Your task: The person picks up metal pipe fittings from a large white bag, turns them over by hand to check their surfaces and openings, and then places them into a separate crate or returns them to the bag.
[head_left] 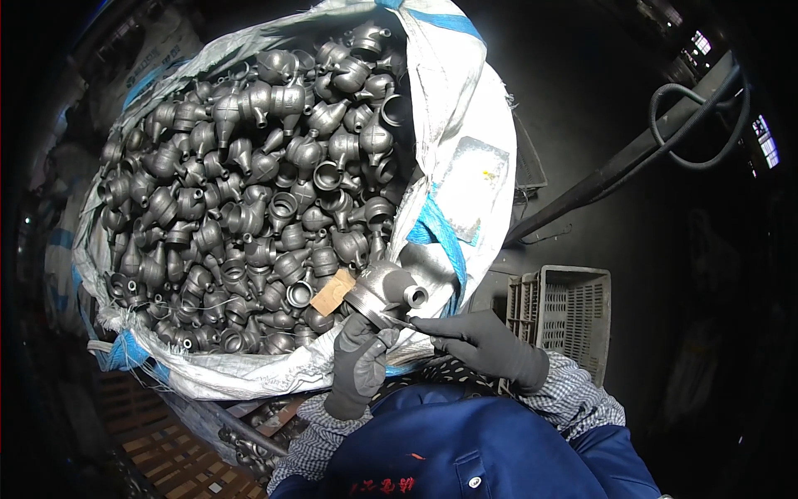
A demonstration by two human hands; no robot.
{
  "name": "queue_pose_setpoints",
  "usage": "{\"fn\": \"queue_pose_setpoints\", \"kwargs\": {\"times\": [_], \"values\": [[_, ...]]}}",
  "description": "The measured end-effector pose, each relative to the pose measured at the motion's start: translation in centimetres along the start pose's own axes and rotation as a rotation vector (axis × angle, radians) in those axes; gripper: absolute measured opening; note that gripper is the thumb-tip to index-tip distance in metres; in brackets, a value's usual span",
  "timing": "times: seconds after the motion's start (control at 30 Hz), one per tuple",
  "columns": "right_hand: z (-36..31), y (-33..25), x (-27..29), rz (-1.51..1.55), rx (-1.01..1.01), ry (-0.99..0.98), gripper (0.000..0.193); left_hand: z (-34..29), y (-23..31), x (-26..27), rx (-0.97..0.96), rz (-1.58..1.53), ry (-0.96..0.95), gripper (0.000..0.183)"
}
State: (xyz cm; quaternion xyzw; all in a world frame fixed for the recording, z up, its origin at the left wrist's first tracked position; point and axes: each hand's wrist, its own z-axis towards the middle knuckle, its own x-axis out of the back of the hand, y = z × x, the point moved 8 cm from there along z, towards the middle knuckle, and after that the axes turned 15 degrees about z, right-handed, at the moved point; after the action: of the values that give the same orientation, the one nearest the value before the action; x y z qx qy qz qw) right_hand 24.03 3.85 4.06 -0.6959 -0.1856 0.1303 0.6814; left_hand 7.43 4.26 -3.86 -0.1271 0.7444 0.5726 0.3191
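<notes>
My left hand, in a grey glove, is closed round the lower edge of a grey metal casting. The casting has a rounded body and a short round spout facing right. It is held tilted above the near right rim of a big white woven sack. My right hand, also gloved, reaches in from the right with its fingertips at the casting's lower edge. Something thin and pale shows at those fingertips, too small to name. Many similar castings fill the sack in a loose heap.
A piece of brown cardboard lies on the heap beside the held casting. At the right stands a slatted plastic crate. Behind it, a slanting pole carries a looped hose. Wooden slats show at the lower left.
</notes>
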Motion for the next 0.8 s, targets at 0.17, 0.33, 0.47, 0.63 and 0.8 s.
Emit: {"fn": "queue_pose_setpoints", "kwargs": {"times": [0.17, 0.33, 0.47, 0.63, 0.8], "values": [[-0.5, -0.8, -0.3, -0.092, -0.058, 0.052, 0.046, 0.0, 0.1, -0.5, 0.044, -0.002, 0.086, 0.045], [-1.0, -2.0, -1.0, -0.373, 0.041, 0.123, 0.055, -0.1, -0.8, 0.1, 0.029, -0.027, 0.076, 0.045], [-1.3, -2.0, -2.0, -0.617, 0.046, 0.110, 0.064, 0.1, -0.8, -0.6, 0.006, -0.077, 0.046, 0.043], [-1.1, -2.2, -2.3, -0.650, 0.008, 0.015, 0.059, 0.2, -0.9, -0.5, 0.042, -0.075, 0.097, 0.041], [-1.0, 0.0, -1.0, -0.123, -0.012, -0.052, 0.046, 0.2, -0.6, -0.7, 0.079, -0.128, 0.045, 0.040]]}}
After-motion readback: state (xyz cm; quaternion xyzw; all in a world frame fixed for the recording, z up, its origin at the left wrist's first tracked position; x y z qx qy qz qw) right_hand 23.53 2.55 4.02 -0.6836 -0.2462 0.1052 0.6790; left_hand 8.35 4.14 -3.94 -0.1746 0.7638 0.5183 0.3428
